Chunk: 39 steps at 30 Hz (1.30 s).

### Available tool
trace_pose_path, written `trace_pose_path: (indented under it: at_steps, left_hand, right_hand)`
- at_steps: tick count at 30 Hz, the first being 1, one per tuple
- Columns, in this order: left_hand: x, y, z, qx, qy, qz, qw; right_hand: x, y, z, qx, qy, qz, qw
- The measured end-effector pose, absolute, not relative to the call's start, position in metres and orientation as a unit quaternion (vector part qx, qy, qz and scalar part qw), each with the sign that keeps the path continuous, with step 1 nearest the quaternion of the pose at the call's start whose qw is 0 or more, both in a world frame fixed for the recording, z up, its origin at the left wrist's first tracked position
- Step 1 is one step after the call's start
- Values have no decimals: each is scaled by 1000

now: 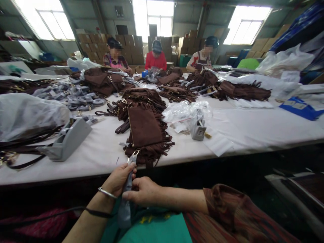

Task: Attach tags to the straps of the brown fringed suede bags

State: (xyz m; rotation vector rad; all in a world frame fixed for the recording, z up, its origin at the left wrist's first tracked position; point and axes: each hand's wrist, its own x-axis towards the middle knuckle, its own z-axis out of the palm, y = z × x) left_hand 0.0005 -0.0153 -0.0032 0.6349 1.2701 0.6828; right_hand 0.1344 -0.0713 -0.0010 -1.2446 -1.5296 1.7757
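A grey plastic-wrapped strap (125, 212) hangs down over the table's front edge, its metal clasp (136, 152) at the lower edge of a brown fringed pouch (145, 126). My left hand (121, 179), with a bangle on the wrist, is closed around the upper part of the strap just below the clasp. Lower down, my right hand (143, 191) pinches the same strap between thumb and fingers. Behind the pouch lies a stack of similar brown pouches (144, 96).
A grey dispenser (69, 140) stands at the left, near wrapped straps (73, 94). Right of the pouch are clear plastic bags (177, 113) and a small grey box (198, 131). Three people sit across the white table (243, 131), among more brown pouches (103, 81).
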Motion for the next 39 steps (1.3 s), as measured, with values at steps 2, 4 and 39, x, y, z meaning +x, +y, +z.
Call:
trace_pose_path:
  at_steps: [2, 4, 39]
  left_hand:
    - [1, -13, -3, 308, 587, 294, 688]
    - [4, -11, -2, 330, 606, 292, 662]
    - [-9, -42, 12, 267, 554, 290, 733]
  right_hand:
    - [132, -72, -3, -456, -510, 694, 225]
    - [130, -71, -6, -446, -469, 730, 219]
    - [180, -35, -20, -478, -753, 265, 366]
